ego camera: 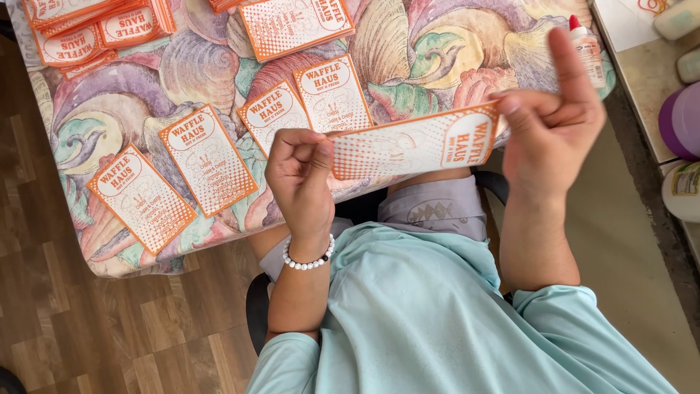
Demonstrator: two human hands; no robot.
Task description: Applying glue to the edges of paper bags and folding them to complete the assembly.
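Observation:
I hold one long orange-and-white printed paper sleeve (pixel 408 146) flat between both hands, just above the table's near edge. My left hand (pixel 300 179), with a white bead bracelet on the wrist, pinches its left end. My right hand (pixel 550 120) grips the right end, index finger sticking up. Several more sleeves of the same print lie flat on the tablecloth (pixel 408 51) to the left, among them one (pixel 208 159) beside another (pixel 140 197).
Stacks of the same sleeves (pixel 95 25) sit at the table's far left, another pile (pixel 295 25) at top centre. A small glue bottle with a red cap (pixel 588 47) stands at the right edge. A side counter (pixel 656 80) holds a purple container (pixel 682 120).

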